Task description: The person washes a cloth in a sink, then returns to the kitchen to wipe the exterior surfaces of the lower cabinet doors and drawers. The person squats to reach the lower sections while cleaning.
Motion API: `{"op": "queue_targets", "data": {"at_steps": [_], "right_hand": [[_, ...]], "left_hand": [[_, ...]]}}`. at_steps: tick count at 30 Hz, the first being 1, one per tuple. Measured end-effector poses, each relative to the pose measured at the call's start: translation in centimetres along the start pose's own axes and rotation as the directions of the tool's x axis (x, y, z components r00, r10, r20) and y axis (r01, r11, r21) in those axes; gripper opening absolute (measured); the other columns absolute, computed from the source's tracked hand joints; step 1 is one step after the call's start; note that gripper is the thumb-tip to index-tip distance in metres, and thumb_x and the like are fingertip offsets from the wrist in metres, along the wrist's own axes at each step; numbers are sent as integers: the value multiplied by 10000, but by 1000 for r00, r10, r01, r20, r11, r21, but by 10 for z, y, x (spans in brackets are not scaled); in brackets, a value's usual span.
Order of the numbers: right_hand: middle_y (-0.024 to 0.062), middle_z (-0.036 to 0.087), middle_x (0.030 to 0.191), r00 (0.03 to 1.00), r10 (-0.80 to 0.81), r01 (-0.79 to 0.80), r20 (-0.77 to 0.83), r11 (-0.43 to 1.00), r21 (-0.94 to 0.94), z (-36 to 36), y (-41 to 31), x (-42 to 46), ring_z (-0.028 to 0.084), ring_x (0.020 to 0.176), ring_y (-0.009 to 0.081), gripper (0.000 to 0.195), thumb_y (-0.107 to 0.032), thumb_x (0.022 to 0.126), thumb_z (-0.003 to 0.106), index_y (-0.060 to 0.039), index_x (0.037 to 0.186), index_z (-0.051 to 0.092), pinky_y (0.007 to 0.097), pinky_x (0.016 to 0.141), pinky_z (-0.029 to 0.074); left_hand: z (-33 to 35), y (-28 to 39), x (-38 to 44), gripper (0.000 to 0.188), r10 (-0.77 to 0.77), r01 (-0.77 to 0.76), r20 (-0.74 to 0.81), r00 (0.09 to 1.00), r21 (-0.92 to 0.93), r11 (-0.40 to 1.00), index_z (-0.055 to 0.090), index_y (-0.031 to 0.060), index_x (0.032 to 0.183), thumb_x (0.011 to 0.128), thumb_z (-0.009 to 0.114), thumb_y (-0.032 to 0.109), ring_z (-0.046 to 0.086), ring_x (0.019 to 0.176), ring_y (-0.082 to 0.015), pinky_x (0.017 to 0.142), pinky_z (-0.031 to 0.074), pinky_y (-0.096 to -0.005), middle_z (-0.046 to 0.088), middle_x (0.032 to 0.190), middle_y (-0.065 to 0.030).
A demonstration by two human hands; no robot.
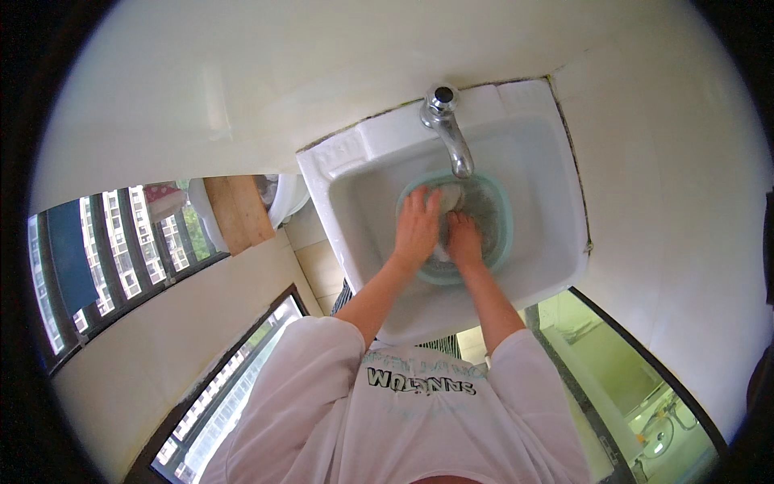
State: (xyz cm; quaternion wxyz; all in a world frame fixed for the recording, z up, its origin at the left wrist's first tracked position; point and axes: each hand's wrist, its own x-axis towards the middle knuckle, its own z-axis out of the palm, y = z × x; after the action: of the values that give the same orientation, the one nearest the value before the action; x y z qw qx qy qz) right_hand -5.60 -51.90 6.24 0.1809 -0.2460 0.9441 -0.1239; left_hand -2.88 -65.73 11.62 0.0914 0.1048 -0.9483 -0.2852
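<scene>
A pale wet cloth [450, 198] lies in a light teal plastic basin [509, 227] of cloudy water. My left hand [417, 221] grips the cloth from its left side, fingers bent over it. Just to the right and lower, my right hand [464, 239] is closed on the cloth with the fingers curled in. Part of the cloth is hidden beneath both hands and the water. The basin sits inside a white ceramic sink [544, 181]. Over the basin's far rim reaches the spout of a chrome faucet [450, 136].
Pale walls [641, 181] border the sink behind and on the right. To the left are a wooden board [239, 212], a white tub [289, 199] and a barred window [115, 254] with a dark blue cloth [71, 254] hanging there. A dark-framed glass panel [617, 375] stands at the lower right.
</scene>
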Motion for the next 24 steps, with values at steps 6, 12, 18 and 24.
{"op": "queue_targets", "data": {"at_steps": [6, 12, 18, 24], "right_hand": [[147, 563, 1010, 918, 356, -335, -172, 931, 142, 7, -3, 14, 555, 925, 325, 263, -62, 751, 570, -43, 1013, 548, 419, 771, 457], [126, 540, 879, 964, -4, 218, -266, 581, 784, -98, -54, -20, 561, 821, 286, 167, -47, 736, 576, -37, 895, 528, 348, 703, 448], [126, 558, 810, 868, -1, 317, -496, 770, 554, -100, -72, -8, 555, 777, 331, 193, -192, 763, 616, -56, 866, 526, 381, 678, 447], [157, 580, 759, 924, 214, -52, -318, 893, 447, -58, -15, 18, 571, 725, 349, 209, -249, 802, 596, -52, 848, 545, 412, 642, 457]], "left_hand": [[72, -19, -4, 516, -417, 476, 381, 825, -73, 876, 457, -23, 1212, 860, 488, 352, 490, 1022, -450, 856, 419, -473, 512, 1123, -282], [57, -29, 21, 402, -448, 747, 689, 569, -661, -68, 572, 28, 1025, 842, 539, 385, 575, 858, -236, 757, 467, -362, 601, 937, -139], [51, -5, 6, 192, 159, 474, 720, 676, -258, -842, 571, 51, 939, 890, 509, 226, 576, 845, -249, 730, 487, -352, 611, 908, -105], [26, 18, 6, 327, -360, 699, 803, 474, -592, -401, 555, 76, 1006, 923, 436, 368, 566, 867, -247, 762, 475, -356, 602, 954, -89]]}}
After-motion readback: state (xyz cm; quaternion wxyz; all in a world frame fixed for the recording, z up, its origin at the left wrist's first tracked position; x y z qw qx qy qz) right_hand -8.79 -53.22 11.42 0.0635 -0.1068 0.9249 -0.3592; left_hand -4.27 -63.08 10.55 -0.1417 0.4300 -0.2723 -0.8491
